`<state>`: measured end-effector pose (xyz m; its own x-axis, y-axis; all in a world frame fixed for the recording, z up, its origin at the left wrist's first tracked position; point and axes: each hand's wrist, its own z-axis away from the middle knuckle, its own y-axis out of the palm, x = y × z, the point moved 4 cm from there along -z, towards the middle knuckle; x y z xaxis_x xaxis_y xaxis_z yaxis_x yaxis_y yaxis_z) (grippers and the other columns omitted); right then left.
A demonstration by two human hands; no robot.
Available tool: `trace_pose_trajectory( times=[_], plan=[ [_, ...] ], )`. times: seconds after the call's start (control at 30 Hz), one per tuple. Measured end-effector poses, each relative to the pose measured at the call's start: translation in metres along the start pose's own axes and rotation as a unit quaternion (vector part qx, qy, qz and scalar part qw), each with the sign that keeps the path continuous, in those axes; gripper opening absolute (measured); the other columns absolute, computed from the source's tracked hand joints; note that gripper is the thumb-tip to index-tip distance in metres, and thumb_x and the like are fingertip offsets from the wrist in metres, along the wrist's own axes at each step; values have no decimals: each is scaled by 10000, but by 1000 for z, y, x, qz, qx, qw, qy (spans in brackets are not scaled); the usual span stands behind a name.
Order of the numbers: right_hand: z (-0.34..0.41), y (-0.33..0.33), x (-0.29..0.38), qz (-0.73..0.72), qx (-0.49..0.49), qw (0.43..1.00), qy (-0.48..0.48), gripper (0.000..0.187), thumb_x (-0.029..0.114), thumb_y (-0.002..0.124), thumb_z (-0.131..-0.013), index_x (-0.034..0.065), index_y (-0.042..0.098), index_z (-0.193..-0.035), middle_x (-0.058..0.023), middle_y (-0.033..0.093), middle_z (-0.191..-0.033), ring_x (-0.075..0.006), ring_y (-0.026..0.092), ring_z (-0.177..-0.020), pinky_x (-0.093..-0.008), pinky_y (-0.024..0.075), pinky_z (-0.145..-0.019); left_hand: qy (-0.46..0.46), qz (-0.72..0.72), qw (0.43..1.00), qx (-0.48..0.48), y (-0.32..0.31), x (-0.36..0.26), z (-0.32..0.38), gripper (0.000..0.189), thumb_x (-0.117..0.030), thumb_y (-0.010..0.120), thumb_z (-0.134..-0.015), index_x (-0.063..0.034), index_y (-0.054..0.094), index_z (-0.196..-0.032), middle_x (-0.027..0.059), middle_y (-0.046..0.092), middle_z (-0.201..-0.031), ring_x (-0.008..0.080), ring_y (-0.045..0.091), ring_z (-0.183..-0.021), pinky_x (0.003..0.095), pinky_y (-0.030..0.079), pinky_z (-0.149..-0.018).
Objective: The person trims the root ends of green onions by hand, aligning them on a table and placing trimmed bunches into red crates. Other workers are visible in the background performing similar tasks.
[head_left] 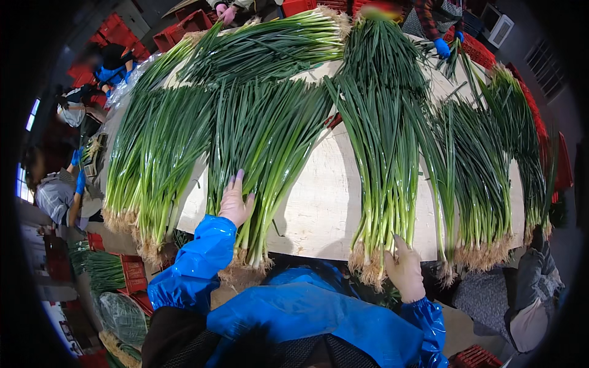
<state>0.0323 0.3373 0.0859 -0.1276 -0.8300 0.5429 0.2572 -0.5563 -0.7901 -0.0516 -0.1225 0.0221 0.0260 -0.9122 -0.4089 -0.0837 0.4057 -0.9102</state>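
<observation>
My left hand (236, 200), in a pale glove with a blue sleeve cover, rests with fingers apart on the stalks of a heap of long green leafy alliums (276, 152), whose roots overhang the table's near edge. Another heap of the same plants (386, 184) lies to the right, roots towards me. At its lower right side is my right hand (405, 269), also gloved, thumb and fingers spread by the root ends; whether it touches them I cannot tell. Pale tabletop (322, 198) shows between the two heaps.
More plant heaps lie left (161, 152), right (481, 184) and along the far side (276, 41). A co-worker's blue-gloved hand (441, 48) is at the far right, pink-gloved hands (226, 13) at the far left. Others work at left. Red crates (133, 271) stand around the table.
</observation>
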Motion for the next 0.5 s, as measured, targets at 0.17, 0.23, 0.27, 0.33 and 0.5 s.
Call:
trace_pose_trajectory(
  times=[0.17, 0.23, 0.27, 0.33, 0.5],
  plan=[
    [-11, 9, -22, 83, -125, 988, 21, 672, 222, 655, -819, -35, 389, -1381, -298, 497, -1293, -472, 527, -1122, -485, 459, -955, -34, -35, 998, 28, -6, -27, -2, 818, -301, 635, -856, -29, 207, -1499, 349, 393, -1394, 486, 411, -1276, 484, 333, -1084],
    [-15, 15, -31, 93, -125, 986, 57, 719, 230, 666, -808, -23, 359, -1406, -302, 484, -1314, -462, 517, -1148, -481, 444, -974, -42, -88, 993, 62, -5, -35, 10, 866, -337, 660, -842, -35, 190, -1504, 362, 373, -1399, 504, 419, -1257, 486, 352, -1069],
    [-15, 22, -37, 84, -134, 985, 61, 740, 237, 669, -807, -18, 339, -1418, -301, 477, -1325, -459, 521, -1146, -482, 447, -970, -33, -96, 994, 45, -4, -30, 13, 878, -329, 673, -832, -38, 191, -1505, 353, 362, -1410, 501, 405, -1266, 482, 344, -1075],
    [-19, 29, -42, 93, -131, 984, 80, 790, 279, 674, -809, -5, 297, -1442, -296, 472, -1341, -454, 528, -1143, -479, 459, -951, -47, -152, 987, 13, -13, -48, 9, 900, -302, 698, -811, -49, 191, -1510, 315, 327, -1447, 483, 354, -1302, 474, 312, -1098],
    [-25, 52, -63, 112, -156, 976, 104, 762, 336, 640, -826, 3, 325, -1435, -238, 437, -1406, -450, 423, -1273, -526, 362, -1028, 137, 109, 984, -24, 19, -148, 6, 772, -181, 738, -816, 0, 338, -1451, 266, 425, -1402, 384, 409, -1317, 435, 341, -1115]
  ],
)
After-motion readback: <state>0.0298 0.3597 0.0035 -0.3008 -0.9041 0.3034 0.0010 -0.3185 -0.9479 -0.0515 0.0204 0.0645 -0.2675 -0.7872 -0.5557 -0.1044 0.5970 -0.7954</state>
